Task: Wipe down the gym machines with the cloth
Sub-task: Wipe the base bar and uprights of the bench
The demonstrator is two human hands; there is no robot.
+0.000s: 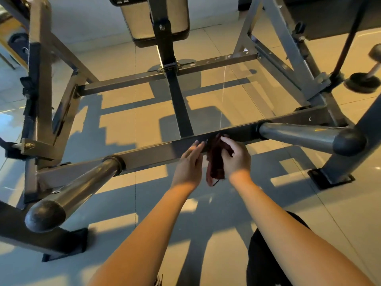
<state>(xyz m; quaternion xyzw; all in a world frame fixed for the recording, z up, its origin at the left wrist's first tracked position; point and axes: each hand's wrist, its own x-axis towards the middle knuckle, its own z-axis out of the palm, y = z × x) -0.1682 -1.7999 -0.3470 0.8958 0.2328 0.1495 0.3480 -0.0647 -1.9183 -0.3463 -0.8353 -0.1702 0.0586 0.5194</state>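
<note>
Glossy tiled floor (127, 124), large pale slabs, barred with warm sun patches and hard shadows of the frame.

Gym machine (51, 112) fills the view from 9 through 12 to 3 o'clock. Nearest member: a square-section steel crossbar (156, 150), dark paint, running from 8 o'clock up toward 3.

- Left hand (190, 164), centre: fingers straight, released, tips at the crossbar's near face. Contact with the cloth: cannot tell.
- Right hand (237, 156), just beside it at 3 o'clock: fingers curled, grasping the cloth (216, 162).
- Cloth: dark red, soft, bunched into a narrow fold. Top end at the crossbar, tail hanging loose below it between the two hands.

What could go wrong, as I judge it:
- Bunched cloth puts little fabric on the steel, so the bar's far and under faces may get missed.
- The hanging tail could snag on bolts or bracket edges.
- The grip looks light, so a hard stroke may pull the cloth free.

Materials and shapes:
- Two round plate horns, left (82, 182) and right (299, 132): smooth metal tubes, domed dark caps.
- Padded seat (136, 19) at 12 o'clock, slightly shiny cover.
- Dumbbell (367, 77) at 2 o'clock, on the floor.
</note>
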